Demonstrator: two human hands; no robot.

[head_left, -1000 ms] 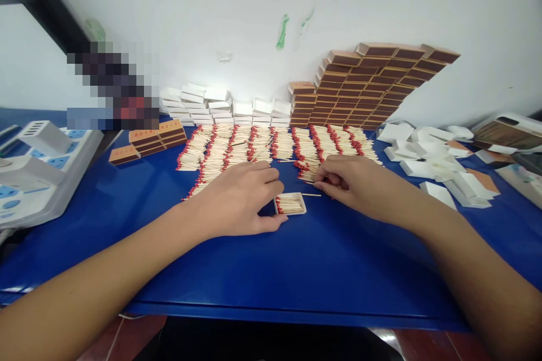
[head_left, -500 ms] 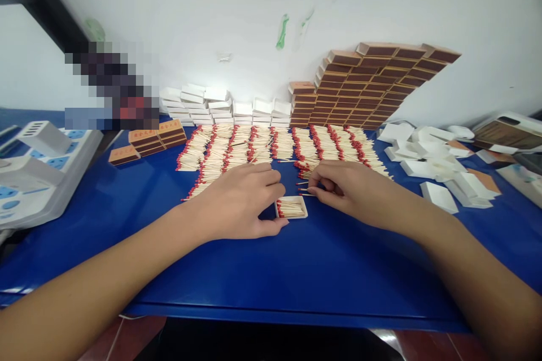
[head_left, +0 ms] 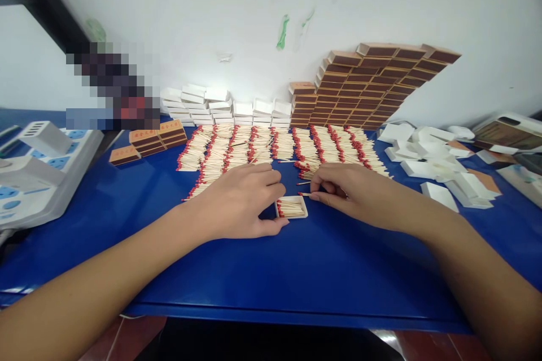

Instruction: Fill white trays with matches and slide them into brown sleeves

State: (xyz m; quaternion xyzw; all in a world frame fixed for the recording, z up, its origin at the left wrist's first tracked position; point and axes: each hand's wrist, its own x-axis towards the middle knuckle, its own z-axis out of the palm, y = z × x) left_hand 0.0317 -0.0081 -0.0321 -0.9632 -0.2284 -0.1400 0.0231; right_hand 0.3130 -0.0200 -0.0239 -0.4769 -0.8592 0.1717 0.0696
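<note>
A small white matchbox tray (head_left: 305, 215), partly filled with red-tipped matches, lies on the blue table. My left hand (head_left: 243, 200) steadies it, with the thumb at the near edge and the curled fingers at the far left side. Just right of the tray, my right hand (head_left: 345, 192) pinches a single match (head_left: 304, 194) between thumb and forefinger, its red head pointing left. Another loose match (head_left: 302, 183) lies slightly farther back. Beyond both hands spread long rows of matches (head_left: 282, 146), partly covered by my fingers.
Against the wall stand stacked brown matchboxes (head_left: 359, 90) and white trays (head_left: 215, 104). More closed matchboxes (head_left: 148, 141) sit at left, near a power strip (head_left: 80, 180). Loose white trays (head_left: 432, 152) are heaped at right, beside a phone case (head_left: 508, 132).
My right hand has shifted slightly right and now has one match lifted or drawn out in its pinch. My left hand and the tray have stayed put.
</note>
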